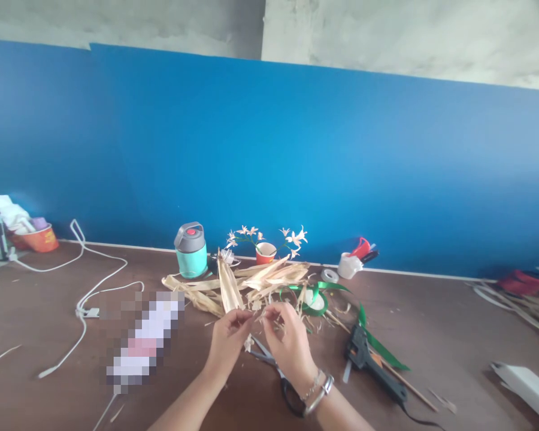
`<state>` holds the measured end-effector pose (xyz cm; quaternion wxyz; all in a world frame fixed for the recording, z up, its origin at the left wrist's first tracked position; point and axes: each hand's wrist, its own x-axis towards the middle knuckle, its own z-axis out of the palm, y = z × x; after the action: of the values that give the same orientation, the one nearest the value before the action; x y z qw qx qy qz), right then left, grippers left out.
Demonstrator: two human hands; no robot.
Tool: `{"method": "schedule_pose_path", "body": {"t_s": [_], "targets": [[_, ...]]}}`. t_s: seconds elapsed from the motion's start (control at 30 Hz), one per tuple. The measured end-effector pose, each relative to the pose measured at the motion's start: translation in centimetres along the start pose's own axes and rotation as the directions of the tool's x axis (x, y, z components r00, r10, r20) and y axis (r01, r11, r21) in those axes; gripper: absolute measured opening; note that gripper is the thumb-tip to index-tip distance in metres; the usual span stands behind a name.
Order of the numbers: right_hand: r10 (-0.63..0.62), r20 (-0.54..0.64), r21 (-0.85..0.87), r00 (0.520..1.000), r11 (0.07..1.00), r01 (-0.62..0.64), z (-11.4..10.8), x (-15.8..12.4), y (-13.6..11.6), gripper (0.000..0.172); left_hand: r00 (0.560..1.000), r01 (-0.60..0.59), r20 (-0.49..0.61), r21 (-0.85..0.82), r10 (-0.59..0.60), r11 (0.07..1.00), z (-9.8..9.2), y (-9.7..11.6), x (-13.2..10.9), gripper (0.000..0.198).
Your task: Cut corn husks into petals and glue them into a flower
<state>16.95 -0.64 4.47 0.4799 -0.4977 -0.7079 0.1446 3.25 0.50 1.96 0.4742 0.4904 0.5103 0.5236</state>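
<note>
Left fingers [239, 317] and right fingers [284, 312] pinch a small pale piece [259, 316] near scissors [272, 360].

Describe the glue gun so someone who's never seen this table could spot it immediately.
Below the big blue panel is a brown table. On it, right of the person's right hand, lies the glue gun. Unlike the green ribbon and thin stick beside it, it's black and pistol-shaped, with a dark cord.

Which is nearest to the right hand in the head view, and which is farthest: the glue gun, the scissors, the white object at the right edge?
1. Scissors: partly hidden by the right hand.
2. Glue gun: on its right.
3. White object: far right.
</note>
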Motion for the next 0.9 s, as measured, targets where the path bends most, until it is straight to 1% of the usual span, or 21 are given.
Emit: {"method": "schedule_pose_path", "body": {"t_s": [0.07, 0.17, 0.23, 0.27, 0.3, 0.33, 0.4, 0.47, 0.5, 0.57, 0.67, 0.83, 0.9], "targets": [[-0.058, 0.003, 0.005, 0.998, 0.998, 0.058, -0.1, 0.0, 0.0, 0.011, 1.000, -0.008, -0.007, -0.008, 0.008, 1.000, 0.0, 0.0, 0.0, 0.022], [-0.068, -0.011, 0.064, 0.998, 0.996, 0.068, -0.2, 0.1, 0.0, 0.010, 1.000, 0.011, -0.018, 0.007, -0.011, 1.000, -0.1, -0.1, 0.0, 0.023], [-0.074, -0.056, 0.137, 0.996, 0.987, 0.081, -0.4, 0.0, 0.1, 0.011, 1.000, 0.024, -0.021, 0.029, -0.023, 0.999, -0.1, -0.1, 0.1, 0.025], [-0.103, -0.091, 0.160, 0.990, 0.980, 0.117, -0.5, -0.1, 0.1, 0.011, 1.000, 0.021, -0.024, 0.043, -0.020, 0.999, -0.1, -0.1, 0.1, 0.025], [-0.159, -0.134, 0.160, 0.978, 0.971, 0.180, -0.7, -0.2, 0.1, 0.013, 0.999, 0.018, -0.030, 0.056, -0.016, 0.998, -0.1, -0.1, 0.1, 0.024], [-0.243, -0.172, 0.133, 0.955, 0.954, 0.267, -0.9, -0.4, 0.2, 0.017, 0.999, 0.019, -0.036, 0.063, -0.016, 0.998, -0.1, -0.1, 0.1, 0.023], [-0.440, -0.197, 0.043, 0.876, 0.889, 0.456, -1.4, -0.7, 0.2, 0.027, 0.998, 0.033, -0.047, 0.055, -0.031, 0.998, 0.0, -0.1, 0.1, 0.020], [-0.572, -0.180, -0.025, 0.800, 0.816, 0.578, -1.7, -1.0, 0.3, 0.030, 0.998, 0.048, -0.052, 0.025, -0.046, 0.999, 0.1, -0.3, 0.2, 0.020], [-0.607, -0.172, -0.044, 0.776, 0.792, 0.609, -1.9, -1.2, 0.3, 0.029, 0.998, 0.043, -0.051, 0.011, -0.042, 0.999, 0.1, -0.4, 0.2, 0.020], [-0.637, -0.166, -0.067, 0.753, 0.769, 0.636, -2.0, -1.5, 0.4, 0.027, 0.998, 0.027, -0.049, -0.004, -0.027, 1.000, 0.1, -0.6, 0.2, 0.021], [-0.658, -0.167, -0.075, 0.735, 0.751, 0.656, -2.0, -1.7, 0.5, 0.027, 0.999, 0.022, -0.042, -0.019, -0.022, 1.000, 0.1, -0.8, 0.2, 0.022], [-0.673, -0.139, -0.057, 0.726, 0.737, 0.673, -2.1, -1.6, 0.4, 0.030, 0.999, 0.016, -0.039, -0.043, -0.018, 0.999, 0.2, -0.4, 0.1, 0.020], [-0.668, -0.126, -0.039, 0.733, 0.742, 0.669, -2.1, -1.4, 0.1, 0.033, 0.999, 0.015, -0.044, -0.030, -0.016, 0.999, 0.2, -0.2, 0.0, 0.020]]}}
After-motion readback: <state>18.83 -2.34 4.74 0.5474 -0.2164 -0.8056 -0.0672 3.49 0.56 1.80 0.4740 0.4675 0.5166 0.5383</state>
